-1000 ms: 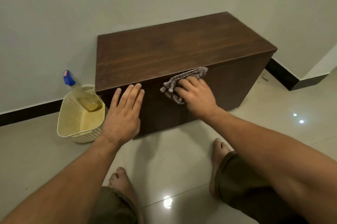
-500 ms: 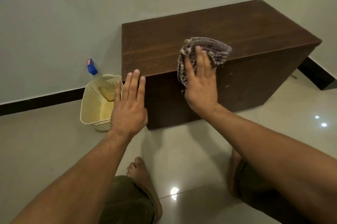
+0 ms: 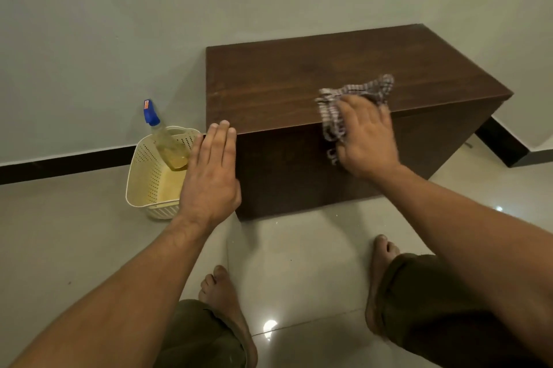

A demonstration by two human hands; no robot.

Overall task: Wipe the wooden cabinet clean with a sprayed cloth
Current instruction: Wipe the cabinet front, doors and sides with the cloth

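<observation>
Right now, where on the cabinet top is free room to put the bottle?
The cabinet top is bare from its left edge to the cloth, and behind the cloth toward the wall. The front edge is crowded: left hand at the corner, right hand on the cloth.

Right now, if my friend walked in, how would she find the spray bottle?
Look for the dark wooden cabinet against the wall. On the floor at its left end sits a cream plastic basket with small holes. The spray bottle leans inside it, clear with yellowish liquid, and its blue nozzle pokes above the rim, the only blue thing around.
</observation>
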